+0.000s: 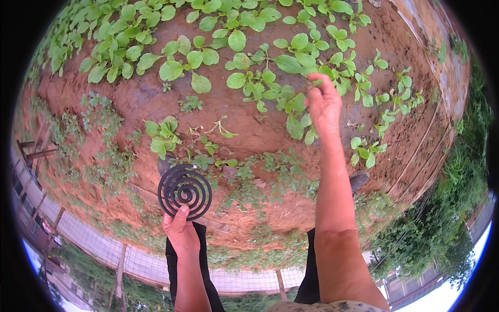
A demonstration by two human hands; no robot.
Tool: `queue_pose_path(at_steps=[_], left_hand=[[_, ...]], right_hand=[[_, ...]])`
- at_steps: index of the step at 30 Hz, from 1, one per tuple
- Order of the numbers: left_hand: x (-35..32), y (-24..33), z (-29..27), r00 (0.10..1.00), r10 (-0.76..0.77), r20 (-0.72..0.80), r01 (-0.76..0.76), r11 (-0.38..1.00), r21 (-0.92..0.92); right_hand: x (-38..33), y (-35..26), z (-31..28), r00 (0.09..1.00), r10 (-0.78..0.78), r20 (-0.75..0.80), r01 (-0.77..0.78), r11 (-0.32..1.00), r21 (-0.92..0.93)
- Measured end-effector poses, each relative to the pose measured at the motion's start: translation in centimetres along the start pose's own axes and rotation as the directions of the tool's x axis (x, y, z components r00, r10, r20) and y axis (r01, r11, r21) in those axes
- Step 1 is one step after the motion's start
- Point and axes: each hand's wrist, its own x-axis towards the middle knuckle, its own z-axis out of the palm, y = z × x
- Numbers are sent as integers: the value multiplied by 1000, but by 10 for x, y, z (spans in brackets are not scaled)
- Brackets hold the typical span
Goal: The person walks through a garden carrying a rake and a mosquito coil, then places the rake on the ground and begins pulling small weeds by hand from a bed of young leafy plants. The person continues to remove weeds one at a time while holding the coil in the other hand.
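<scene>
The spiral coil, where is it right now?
In the head view, lower left: the left hand holds the dark coil upright by its bottom edge, above the weeds at the bed's near edge.

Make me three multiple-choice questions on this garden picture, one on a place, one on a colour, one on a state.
1. Where is the right hand?
A. among the leafy seedlings
B. on the wire fence
C. on the left hand

2. What colour is the spiral coil?
A. white
B. dark, near black
C. red

3. How is the left hand?
A. open and empty
B. flat on soil
C. gripping the coil's lower edge

Answers: 1 A, fingers pinch at green leaves; 2 B, dark against the reddish soil; 3 C, thumb lies over its rim.
</scene>
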Motion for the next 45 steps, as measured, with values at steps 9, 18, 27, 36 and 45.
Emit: queue_pose_path(at_steps=[9,18,27,36,45], left_hand=[[0,7,0,1000,-22,-3,22,999,-39],[1,7,-7,1000,-24,7,24,999,-45],[1,9,-7,999,-40,12,40,997,-60],[3,11,-5,998,-56,6,56,996,-67],[2,13,-6,999,-50,-6,50,996,-75]], right_hand=[[21,-22,86,965,-20,260,239,470,-850],[20,-17,83,980,70,184,117,541,-833],[14,-13,52,997,-65,-37,13,634,-773],[22,20,51,990,-141,-16,111,845,-524],[9,-32,38,956,280,90,-289,952,104]])
